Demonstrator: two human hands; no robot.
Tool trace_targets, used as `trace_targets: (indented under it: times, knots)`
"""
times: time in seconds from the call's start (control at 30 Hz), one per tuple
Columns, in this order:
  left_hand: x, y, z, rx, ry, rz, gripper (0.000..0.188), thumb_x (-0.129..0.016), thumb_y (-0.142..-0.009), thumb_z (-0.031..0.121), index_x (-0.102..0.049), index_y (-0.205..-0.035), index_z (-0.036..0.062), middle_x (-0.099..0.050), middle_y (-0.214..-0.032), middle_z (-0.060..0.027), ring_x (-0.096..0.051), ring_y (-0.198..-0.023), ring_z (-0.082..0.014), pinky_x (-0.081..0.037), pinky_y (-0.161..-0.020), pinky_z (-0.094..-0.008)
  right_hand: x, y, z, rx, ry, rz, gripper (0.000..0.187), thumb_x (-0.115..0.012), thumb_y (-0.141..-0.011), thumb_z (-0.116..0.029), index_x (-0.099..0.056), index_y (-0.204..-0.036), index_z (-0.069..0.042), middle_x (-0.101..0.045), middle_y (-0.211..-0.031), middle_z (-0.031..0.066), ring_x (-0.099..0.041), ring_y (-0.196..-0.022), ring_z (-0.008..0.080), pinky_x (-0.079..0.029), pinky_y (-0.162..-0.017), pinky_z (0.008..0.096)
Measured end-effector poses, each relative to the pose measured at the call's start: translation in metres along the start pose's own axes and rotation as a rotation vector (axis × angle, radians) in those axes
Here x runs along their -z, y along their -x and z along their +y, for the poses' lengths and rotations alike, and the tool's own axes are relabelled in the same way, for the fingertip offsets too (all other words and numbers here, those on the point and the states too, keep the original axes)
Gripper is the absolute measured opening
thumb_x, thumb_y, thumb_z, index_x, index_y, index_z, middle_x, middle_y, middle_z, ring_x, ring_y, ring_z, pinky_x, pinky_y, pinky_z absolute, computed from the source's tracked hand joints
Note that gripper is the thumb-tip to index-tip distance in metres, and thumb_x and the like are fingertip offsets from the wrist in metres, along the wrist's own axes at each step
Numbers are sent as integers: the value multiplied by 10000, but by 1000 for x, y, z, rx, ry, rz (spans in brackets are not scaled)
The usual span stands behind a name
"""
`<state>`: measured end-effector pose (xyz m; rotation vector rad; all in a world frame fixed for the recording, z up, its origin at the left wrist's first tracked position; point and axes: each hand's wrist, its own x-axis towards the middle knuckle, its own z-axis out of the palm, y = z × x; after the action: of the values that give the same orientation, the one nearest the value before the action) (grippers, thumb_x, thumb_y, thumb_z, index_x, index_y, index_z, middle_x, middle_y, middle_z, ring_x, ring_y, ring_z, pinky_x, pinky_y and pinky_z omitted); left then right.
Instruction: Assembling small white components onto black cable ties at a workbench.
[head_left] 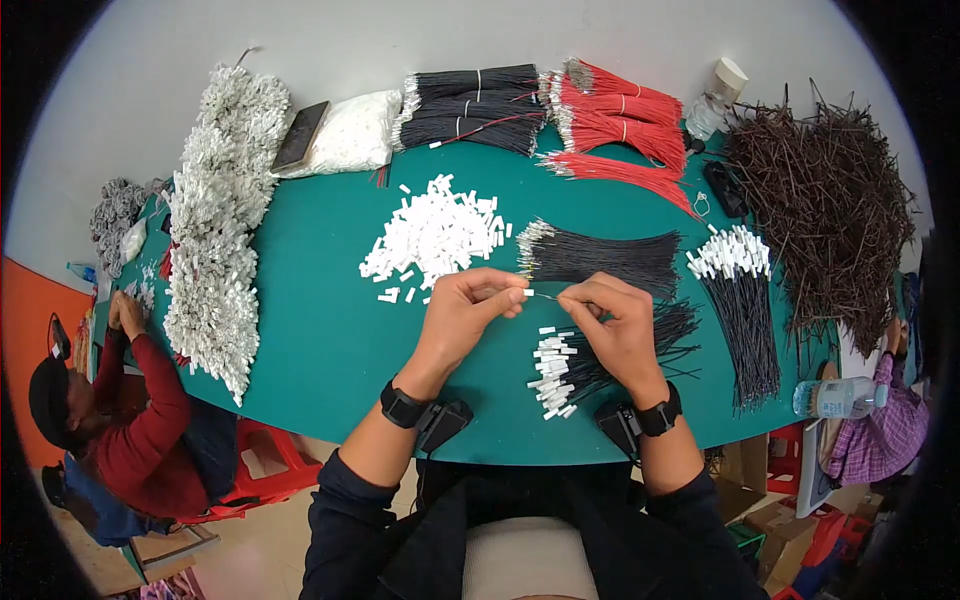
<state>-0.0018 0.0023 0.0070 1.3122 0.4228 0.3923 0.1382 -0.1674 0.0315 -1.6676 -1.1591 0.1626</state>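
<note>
Nearest to the person, a loose group of black wires with white ends (553, 375) lies on the green tabletop (320, 290), partly under the right hand (622, 325); this place seems chosen because the hand can reach it with little movement. Just beyond, the left hand (462, 318) has its fingertips closed on a small white connector (529, 292). The right hand pinches a thin wire (546, 296) close to its end, the fingers nearly together, perhaps because such a soft wire bends easily if held farther back. Connector and wire meet between the two hands, in front of the chest, where both are probably easy to see; whether the wire is inside the connector, I cannot tell.

Farther, a bundle of black wires (610, 258) lies with its bare ends to the left, facing the heap of white connectors (435, 238), perhaps for short reaching. Near the wall, tied black bundles (470, 108) and red bundles (620, 130) seem kept as stock.
</note>
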Motion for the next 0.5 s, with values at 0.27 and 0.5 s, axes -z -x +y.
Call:
trace_targets:
  times: [0.27,0.5]
  knots:
    - [-1,1,1,13,-21,-5,152,-733,-936,56,-750,-1067,-19,-756,-922,-86,-681,-792,-107,-550,-757,-243,0,0,1,24,5,-6,87,-755,-826,30,-742,-909,5,-686,-783,55,-561,-616,117,-431,-553,258]
    - [-1,0,-1,-6,-49,-25,145,-735,-935,54,-749,-1061,-15,-763,-933,-96,-688,-796,-108,-552,-752,-243,-1,0,0,36,1,-7,93,-755,-824,29,-742,-912,2,-695,-798,58,-580,-623,123,-445,-557,261]
